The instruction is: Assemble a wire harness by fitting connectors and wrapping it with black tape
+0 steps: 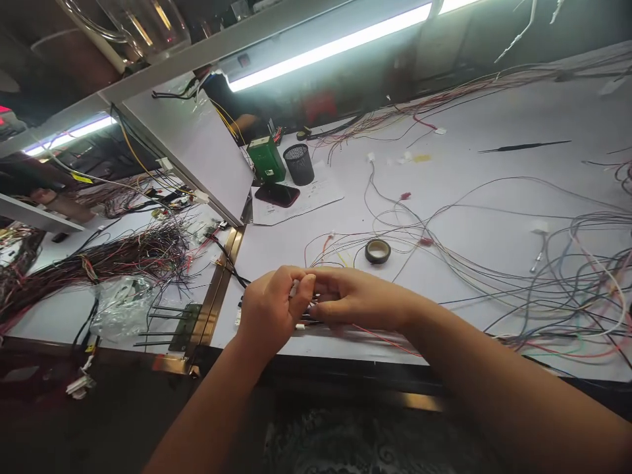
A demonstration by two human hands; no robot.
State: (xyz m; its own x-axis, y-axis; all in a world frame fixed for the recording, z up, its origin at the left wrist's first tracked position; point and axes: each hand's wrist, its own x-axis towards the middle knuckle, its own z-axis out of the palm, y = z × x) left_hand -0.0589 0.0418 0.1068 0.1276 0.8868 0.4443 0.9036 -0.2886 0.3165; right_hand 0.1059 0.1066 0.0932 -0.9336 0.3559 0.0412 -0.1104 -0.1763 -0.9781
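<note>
My left hand (269, 309) and my right hand (353, 299) meet over the front edge of the white table (494, 151). The fingertips of both pinch a small white connector (295, 288) with thin wires attached. Another small white plug (299, 326) hangs just below my left hand. Red and dark wires (380, 339) trail from under my right hand to the right. What lies inside my palms is hidden.
A roll of dark tape (378, 251) lies just beyond my hands. Loose wire looms (567, 289) cover the right side. A black mesh cup (299, 164), a green box (266, 159) and a dark phone (276, 195) stand at the back. Dense wire bundles (113, 257) fill the left bench.
</note>
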